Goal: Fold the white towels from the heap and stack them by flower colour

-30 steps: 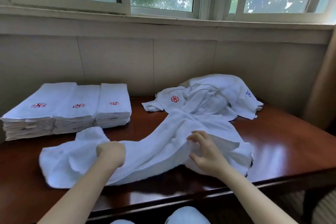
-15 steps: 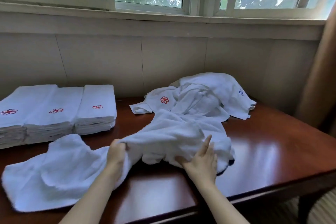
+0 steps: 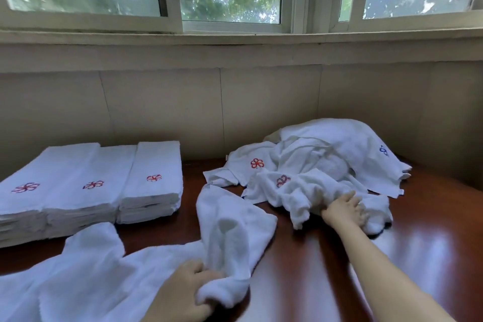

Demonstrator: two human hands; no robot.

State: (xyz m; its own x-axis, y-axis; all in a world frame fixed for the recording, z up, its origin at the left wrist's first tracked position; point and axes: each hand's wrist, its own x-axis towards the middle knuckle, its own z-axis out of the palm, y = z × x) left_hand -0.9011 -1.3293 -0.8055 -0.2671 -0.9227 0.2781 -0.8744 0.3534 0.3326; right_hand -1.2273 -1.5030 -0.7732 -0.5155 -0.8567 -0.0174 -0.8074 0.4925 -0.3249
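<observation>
A long white towel (image 3: 109, 277) lies crumpled across the near left of the dark wooden table (image 3: 431, 238). My left hand (image 3: 183, 293) grips its bunched right end at the bottom centre. The heap of unfolded white towels (image 3: 326, 162) sits at the back right, showing two red flowers and one blue flower. My right hand (image 3: 345, 210) reaches out and grips a crumpled towel at the heap's near edge. Three stacks of folded towels with red flowers (image 3: 88, 185) stand side by side at the back left.
A tiled wall (image 3: 235, 102) runs right behind the table, with a window sill and windows above. The table's right part shows bare glossy wood. The near table edge is out of view.
The towel has come apart from the heap and slid toward me on the left. My right hand has moved away to the heap and taken hold of another towel. The camera tilted up.
</observation>
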